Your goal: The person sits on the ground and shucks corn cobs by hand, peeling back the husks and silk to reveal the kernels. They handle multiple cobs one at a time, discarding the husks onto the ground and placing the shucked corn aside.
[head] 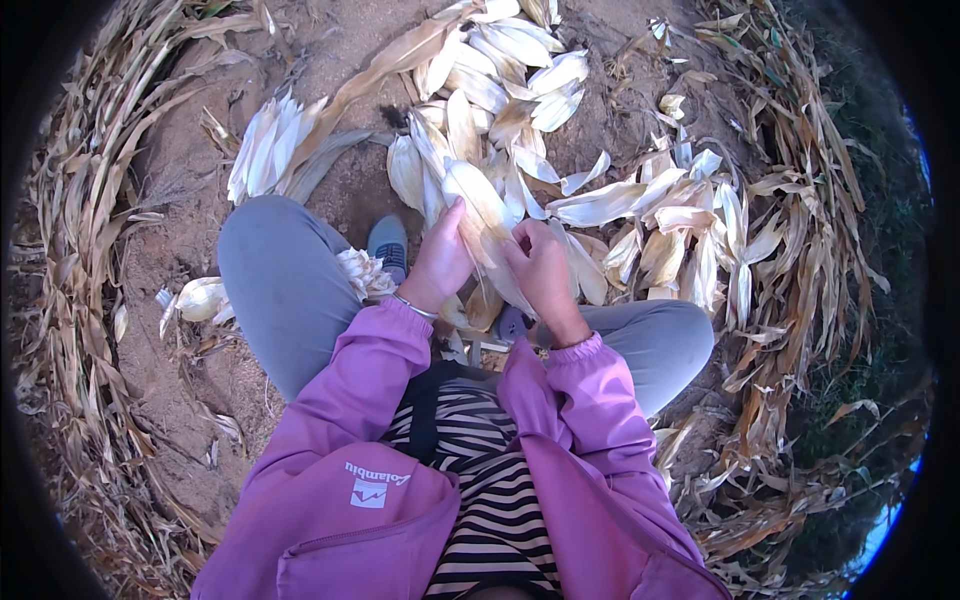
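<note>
Between my hands is an ear of corn (484, 201) in its dry, pale husk, tilted with its upper end to the left. My left hand (442, 259) grips its left side, the thumb lying along the husk. At the lower right, the bent fingers of my right hand (541, 271) pinch the husk. Any kernels inside are hidden. Just beyond the ear, loose dry husks (461, 131) are heaped on the soil. Beside my left wrist, a bunch of pale, crumpled husk (365, 274) lies against my shin.
More husks (694, 225) are piled by my right knee. Another pale bunch (266, 146) lies beyond my left knee, and a husked ear (201, 298) rests left of it. Rows of dry corn stalks (82, 300) line the left; others (814, 187) line the right. My shoe (388, 244) stands on bare soil.
</note>
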Tool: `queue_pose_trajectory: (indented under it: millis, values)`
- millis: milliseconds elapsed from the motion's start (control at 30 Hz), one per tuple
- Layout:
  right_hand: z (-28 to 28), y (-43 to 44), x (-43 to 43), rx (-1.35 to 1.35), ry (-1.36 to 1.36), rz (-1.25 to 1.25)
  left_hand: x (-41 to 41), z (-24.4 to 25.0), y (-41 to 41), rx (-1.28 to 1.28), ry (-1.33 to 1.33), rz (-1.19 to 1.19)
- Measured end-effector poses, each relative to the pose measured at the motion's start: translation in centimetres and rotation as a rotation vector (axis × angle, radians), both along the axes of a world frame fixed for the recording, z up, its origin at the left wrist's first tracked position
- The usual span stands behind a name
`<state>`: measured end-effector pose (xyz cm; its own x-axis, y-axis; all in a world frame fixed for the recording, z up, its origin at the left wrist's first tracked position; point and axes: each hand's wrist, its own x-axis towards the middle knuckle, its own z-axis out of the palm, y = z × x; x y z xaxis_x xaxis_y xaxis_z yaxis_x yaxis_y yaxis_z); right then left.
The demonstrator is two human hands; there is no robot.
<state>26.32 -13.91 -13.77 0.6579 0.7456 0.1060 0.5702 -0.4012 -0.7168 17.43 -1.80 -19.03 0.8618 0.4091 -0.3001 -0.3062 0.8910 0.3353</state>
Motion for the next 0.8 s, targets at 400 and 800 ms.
queue_pose_trajectory:
  millis: [400,800]
  values:
    - [-0.9,-1.8,4.3,-0.023,0.857,-0.136,-0.1,0.5,-0.2,0.132,0.029,0.049]
    - [-1.7,-2.7,5.1,0.190,1.475,0.008,-0.3,0.9,-0.2,0.106,-0.002,-0.011]
